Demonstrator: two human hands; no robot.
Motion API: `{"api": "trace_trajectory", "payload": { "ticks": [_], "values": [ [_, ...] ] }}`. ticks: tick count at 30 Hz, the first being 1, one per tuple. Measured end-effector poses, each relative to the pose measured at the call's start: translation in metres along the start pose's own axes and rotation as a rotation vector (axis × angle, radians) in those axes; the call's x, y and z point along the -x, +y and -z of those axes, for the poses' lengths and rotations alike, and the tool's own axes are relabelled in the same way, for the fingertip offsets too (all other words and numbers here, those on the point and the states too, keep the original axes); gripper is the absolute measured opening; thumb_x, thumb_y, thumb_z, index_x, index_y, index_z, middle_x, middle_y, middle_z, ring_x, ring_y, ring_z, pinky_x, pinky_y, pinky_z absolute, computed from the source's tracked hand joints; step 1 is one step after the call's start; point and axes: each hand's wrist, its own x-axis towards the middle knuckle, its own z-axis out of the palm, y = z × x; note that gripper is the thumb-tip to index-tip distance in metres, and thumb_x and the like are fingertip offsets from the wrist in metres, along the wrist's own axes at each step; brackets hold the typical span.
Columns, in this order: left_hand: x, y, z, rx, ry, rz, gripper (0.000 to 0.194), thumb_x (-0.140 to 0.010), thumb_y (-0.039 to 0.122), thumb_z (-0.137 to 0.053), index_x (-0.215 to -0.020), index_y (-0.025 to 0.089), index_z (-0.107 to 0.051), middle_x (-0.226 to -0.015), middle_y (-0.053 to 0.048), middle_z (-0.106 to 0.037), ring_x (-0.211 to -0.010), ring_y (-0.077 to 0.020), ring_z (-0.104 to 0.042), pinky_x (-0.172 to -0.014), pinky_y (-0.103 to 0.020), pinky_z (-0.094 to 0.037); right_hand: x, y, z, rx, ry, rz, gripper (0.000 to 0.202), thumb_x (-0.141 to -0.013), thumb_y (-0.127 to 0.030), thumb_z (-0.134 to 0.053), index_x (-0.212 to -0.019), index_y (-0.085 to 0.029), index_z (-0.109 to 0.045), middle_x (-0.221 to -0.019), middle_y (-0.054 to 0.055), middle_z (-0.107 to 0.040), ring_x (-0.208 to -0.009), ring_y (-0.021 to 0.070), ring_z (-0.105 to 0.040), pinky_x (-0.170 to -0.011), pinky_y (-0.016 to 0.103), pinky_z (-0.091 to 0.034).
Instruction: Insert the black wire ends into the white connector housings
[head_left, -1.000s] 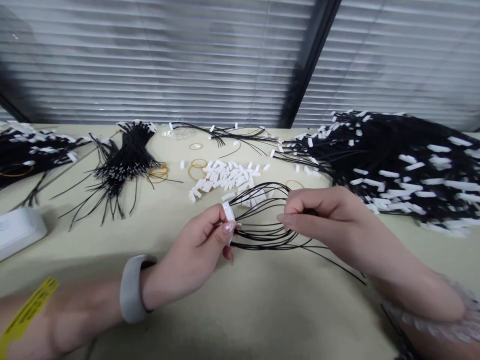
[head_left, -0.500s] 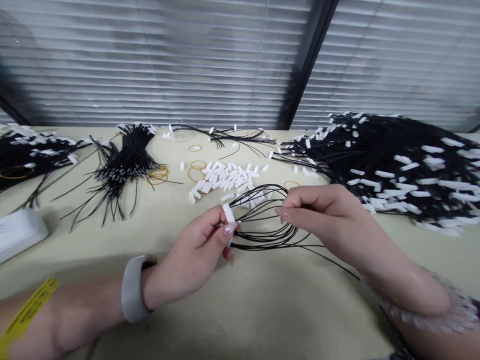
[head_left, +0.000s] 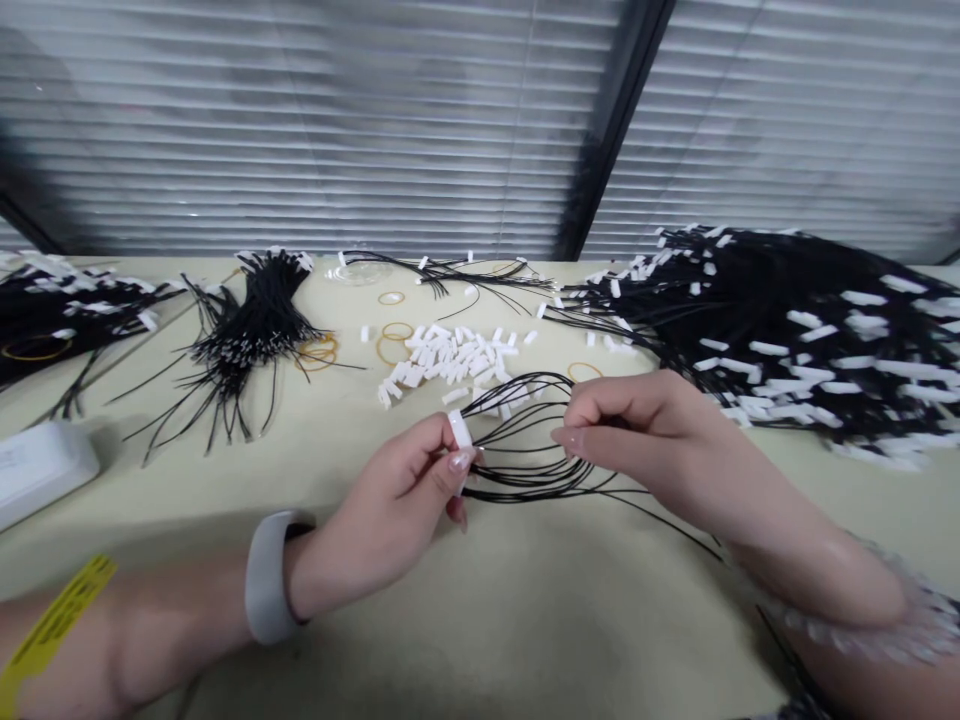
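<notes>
My left hand (head_left: pixel 409 490) pinches a white plastic connector (head_left: pixel 460 430) between thumb and fingers, which partly cover it. Several thin black wires (head_left: pixel 525 492) run out of the connector to the right in a loose, curving bundle. At the bundle's other side, my right hand (head_left: pixel 637 430) is closed on the wires, thumb against forefinger; the spot it grips is hidden behind the fingers. One wire end trails out below the right wrist. Just beyond the hands lies a pile of small white connectors (head_left: pixel 454 355) on the table (head_left: pixel 480 600).
A large heap of black wires with white connectors (head_left: pixel 810 320) covers the right. To the left are a tied wire bundle (head_left: pixel 262 305), another wire pile (head_left: pixel 67 305) and a white device (head_left: pixel 45 470). Yellow rubber bands (head_left: pixel 319 352) lie about. Window blinds (head_left: pixel 337 120) stand behind the table.
Both hands keep their grip on the connector and wires. The connector has tilted very slightly in my left hand; otherwise hardly anything has moved.
</notes>
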Motion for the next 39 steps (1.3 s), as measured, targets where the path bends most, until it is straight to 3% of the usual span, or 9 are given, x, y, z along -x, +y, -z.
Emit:
{"api": "trace_trajectory", "payload": {
  "ticks": [7, 12, 16, 20, 23, 31, 36, 39],
  "values": [
    [-0.001, 0.000, -0.001, 0.020, -0.017, 0.023, 0.018, -0.089, 0.030, -0.040, -0.078, 0.017, -0.046, -0.068, 0.004, -0.045, -0.057, -0.0080, -0.050, -0.053, -0.021, -0.044, -0.002, 0.003, 0.001, -0.027, -0.035, -0.031, 0.020, -0.074, -0.025, -0.055, -0.056, -0.017, -0.052, -0.050, -0.003, -0.037, -0.048, 0.0069, -0.030, -0.042, 0.021, -0.022],
    [-0.002, 0.002, -0.002, 0.014, -0.004, 0.028, 0.019, -0.089, 0.031, -0.039, -0.076, 0.017, -0.045, -0.066, 0.005, -0.043, -0.056, -0.0077, -0.050, -0.053, -0.022, -0.043, -0.004, 0.002, -0.005, 0.027, 0.149, -0.019, 0.028, -0.078, -0.033, -0.054, -0.056, -0.016, -0.050, -0.052, -0.003, -0.040, -0.049, 0.0067, -0.032, -0.044, 0.021, -0.025],
    [-0.003, 0.002, -0.002, 0.016, 0.034, 0.020, 0.020, -0.089, 0.031, -0.039, -0.076, 0.017, -0.044, -0.066, 0.005, -0.042, -0.055, -0.0076, -0.049, -0.054, -0.022, -0.043, -0.003, 0.002, -0.009, 0.276, 0.209, 0.106, 0.029, -0.081, -0.029, -0.050, -0.056, -0.016, -0.051, -0.053, -0.002, -0.044, -0.051, 0.0081, -0.037, -0.047, 0.022, -0.029],
    [-0.003, 0.002, -0.003, -0.036, 0.033, 0.033, 0.020, -0.089, 0.030, -0.038, -0.074, 0.017, -0.043, -0.065, 0.005, -0.041, -0.055, -0.0075, -0.048, -0.052, -0.021, -0.042, -0.001, 0.005, -0.013, 0.440, 0.181, 0.294, 0.018, -0.082, -0.022, -0.050, -0.068, -0.018, -0.061, -0.064, -0.001, -0.058, -0.057, 0.0085, -0.047, -0.055, 0.022, -0.034],
    [-0.002, 0.004, -0.003, -0.087, 0.022, 0.019, 0.023, -0.089, 0.031, -0.038, -0.070, 0.018, -0.041, -0.061, 0.005, -0.041, -0.054, -0.0080, -0.046, -0.051, -0.020, -0.041, -0.001, 0.006, -0.020, 0.509, 0.146, 0.394, 0.014, -0.081, -0.017, -0.051, -0.073, -0.019, -0.062, -0.067, -0.002, -0.059, -0.059, 0.0078, -0.048, -0.057, 0.021, -0.035],
    [-0.001, 0.004, -0.003, -0.143, -0.008, -0.010, 0.020, -0.088, 0.027, -0.038, -0.070, 0.018, -0.041, -0.057, 0.005, -0.047, -0.053, -0.0095, -0.049, -0.050, -0.021, -0.040, -0.002, 0.007, -0.032, 0.538, 0.147, 0.460, 0.018, -0.082, -0.014, -0.047, -0.069, -0.015, -0.059, -0.062, -0.001, -0.052, -0.059, 0.0084, -0.044, -0.056, 0.022, -0.033],
    [-0.001, 0.005, -0.004, -0.120, -0.002, -0.014, 0.021, -0.088, 0.028, -0.039, -0.070, 0.018, -0.043, -0.058, 0.005, -0.045, -0.052, -0.0090, -0.048, -0.049, -0.020, -0.041, -0.001, 0.009, -0.032, 0.633, 0.113, 0.423, 0.019, -0.084, -0.016, -0.044, -0.074, -0.017, -0.060, -0.066, 0.000, -0.055, -0.062, 0.0099, -0.048, -0.059, 0.023, -0.035],
    [-0.002, 0.003, -0.003, -0.044, 0.029, -0.013, 0.021, -0.087, 0.029, -0.041, -0.071, 0.017, -0.045, -0.061, 0.005, -0.043, -0.054, -0.0086, -0.047, -0.050, -0.020, -0.043, -0.002, 0.008, -0.026, 0.677, 0.158, 0.489, 0.018, -0.084, -0.017, -0.045, -0.079, -0.018, -0.062, -0.072, 0.001, -0.058, -0.068, 0.0117, -0.052, -0.064, 0.024, -0.038]
  ]
}}
